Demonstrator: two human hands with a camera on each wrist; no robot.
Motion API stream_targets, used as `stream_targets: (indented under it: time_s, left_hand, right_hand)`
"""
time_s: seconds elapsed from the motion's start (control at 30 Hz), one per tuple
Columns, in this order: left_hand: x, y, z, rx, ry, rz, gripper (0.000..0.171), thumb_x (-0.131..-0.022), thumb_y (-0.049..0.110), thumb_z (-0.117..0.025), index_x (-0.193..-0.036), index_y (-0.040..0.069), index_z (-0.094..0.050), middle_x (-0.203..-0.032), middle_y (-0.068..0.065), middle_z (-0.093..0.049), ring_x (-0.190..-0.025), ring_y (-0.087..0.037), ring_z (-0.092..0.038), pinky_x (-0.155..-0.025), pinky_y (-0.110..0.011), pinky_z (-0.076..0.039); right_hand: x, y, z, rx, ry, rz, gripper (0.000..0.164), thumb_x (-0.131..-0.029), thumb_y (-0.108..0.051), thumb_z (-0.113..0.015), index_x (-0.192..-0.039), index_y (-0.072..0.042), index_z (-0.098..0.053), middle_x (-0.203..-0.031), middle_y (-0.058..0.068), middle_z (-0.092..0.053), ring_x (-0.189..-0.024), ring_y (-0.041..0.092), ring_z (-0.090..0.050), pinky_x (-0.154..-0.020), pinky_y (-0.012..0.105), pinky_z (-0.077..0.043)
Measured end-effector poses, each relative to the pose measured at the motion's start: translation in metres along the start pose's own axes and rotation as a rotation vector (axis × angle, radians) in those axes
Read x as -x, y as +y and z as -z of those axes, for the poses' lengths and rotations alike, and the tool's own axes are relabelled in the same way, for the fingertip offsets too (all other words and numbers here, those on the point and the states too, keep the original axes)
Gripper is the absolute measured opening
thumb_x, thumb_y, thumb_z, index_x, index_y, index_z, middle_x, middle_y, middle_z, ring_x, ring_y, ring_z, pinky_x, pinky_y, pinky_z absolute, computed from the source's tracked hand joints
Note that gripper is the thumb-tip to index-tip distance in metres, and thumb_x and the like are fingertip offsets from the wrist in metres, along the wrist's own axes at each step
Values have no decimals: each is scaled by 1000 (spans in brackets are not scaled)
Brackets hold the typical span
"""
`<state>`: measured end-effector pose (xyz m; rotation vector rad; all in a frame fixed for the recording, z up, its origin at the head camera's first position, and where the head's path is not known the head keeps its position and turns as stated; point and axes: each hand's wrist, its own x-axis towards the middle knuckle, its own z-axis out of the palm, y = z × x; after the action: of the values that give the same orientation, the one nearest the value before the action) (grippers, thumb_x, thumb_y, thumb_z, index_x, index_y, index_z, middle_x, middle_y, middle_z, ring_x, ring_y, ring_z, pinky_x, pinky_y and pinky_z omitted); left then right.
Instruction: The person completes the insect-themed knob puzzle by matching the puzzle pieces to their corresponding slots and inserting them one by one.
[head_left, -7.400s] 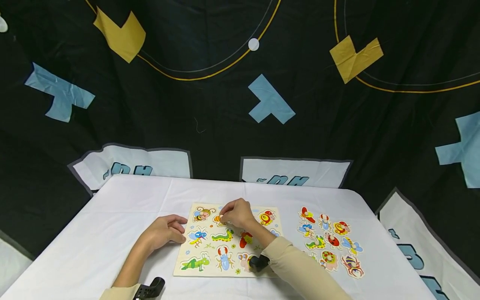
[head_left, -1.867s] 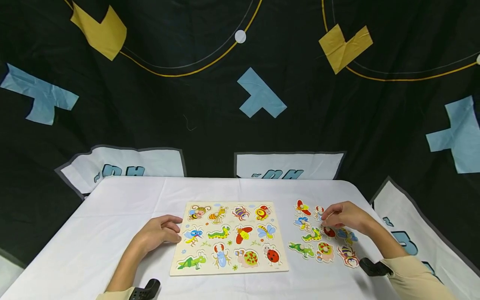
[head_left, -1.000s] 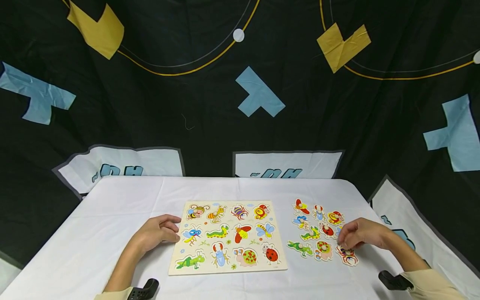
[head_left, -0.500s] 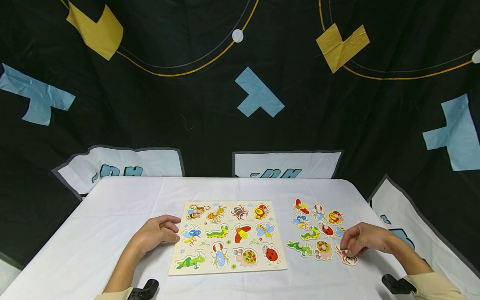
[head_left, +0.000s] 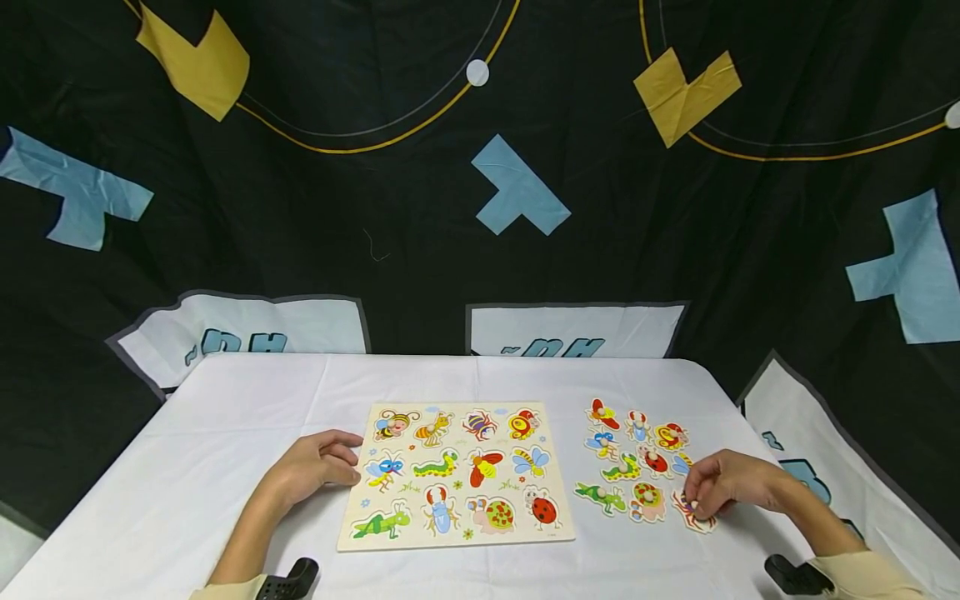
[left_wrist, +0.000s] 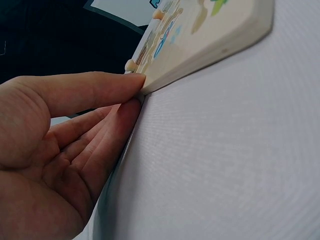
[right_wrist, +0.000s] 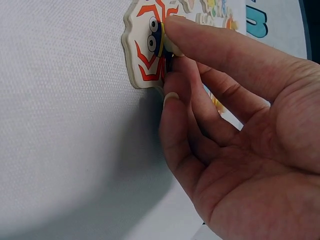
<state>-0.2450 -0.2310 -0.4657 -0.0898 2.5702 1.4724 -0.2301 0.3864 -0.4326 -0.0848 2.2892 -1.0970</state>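
A wooden peg puzzle board [head_left: 450,533] with printed insect pictures lies flat on the white table. My left hand [head_left: 315,471] rests at its left edge, thumb and fingertips touching the board's side with fingers fairly straight. At the front right of a group of loose pieces, my right hand [head_left: 731,483] pinches the knob of the spider puzzle piece [right_wrist: 145,42] between thumb and fingers. That piece is slightly tilted in the right wrist view, and the hand partly covers it. Beside it lie the snail piece [head_left: 647,502] and the dragonfly piece [head_left: 681,463], the latter partly hidden.
More loose pieces lie behind: a ladybug [head_left: 655,461], caterpillar [head_left: 622,468], grasshopper [head_left: 600,497] and several others. Two wooden knobs, one a round knob [left_wrist: 131,65], stand up from the board. A black cloth backdrop [head_left: 420,233] hangs behind the table [head_left: 247,400].
My right hand has gone from the board's top row to the loose pieces, moved over them, and now pinches the spider piece. The left hand stays at the board's edge.
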Motion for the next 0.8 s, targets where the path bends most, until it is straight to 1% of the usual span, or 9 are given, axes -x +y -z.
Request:
stream_targets:
  time_s: [0.3, 0.53, 0.8]
  left_hand:
    - [0, -1, 0, -4, 1, -5, 65, -69, 6, -83, -130, 1, -62, -95, -6, -67, -84, -18, -59, -75, -31, -46]
    - [0, 0, -1, 2, 2, -15, 65, -69, 6, -83, -130, 0, -62, -95, -6, -67, -84, -17, -59, -73, -29, -46]
    - [1, 0, 0, -7, -1, -17, 64, -70, 6, -83, -130, 0, -62, -96, -6, -67, -85, -18, -59, -74, -30, -46]
  right_hand:
    - [-1, 4, 1, 8, -7, 37, 27, -76, -3, -80, -97, 9, -68, -70, -3, -65, -68, 11, -56, -63, 26, -47]
    - [-1, 4, 1, 15, -12, 32, 25, -77, -3, -79, -96, 9, -68, -70, -3, -65, -68, 12, -56, -63, 27, -48]
    - [1, -4, 4, 25, -31, 23, 23, -77, -4, -80, -95, 6, -70, -71, -3, -66, -69, 12, -56, -63, 27, -47]
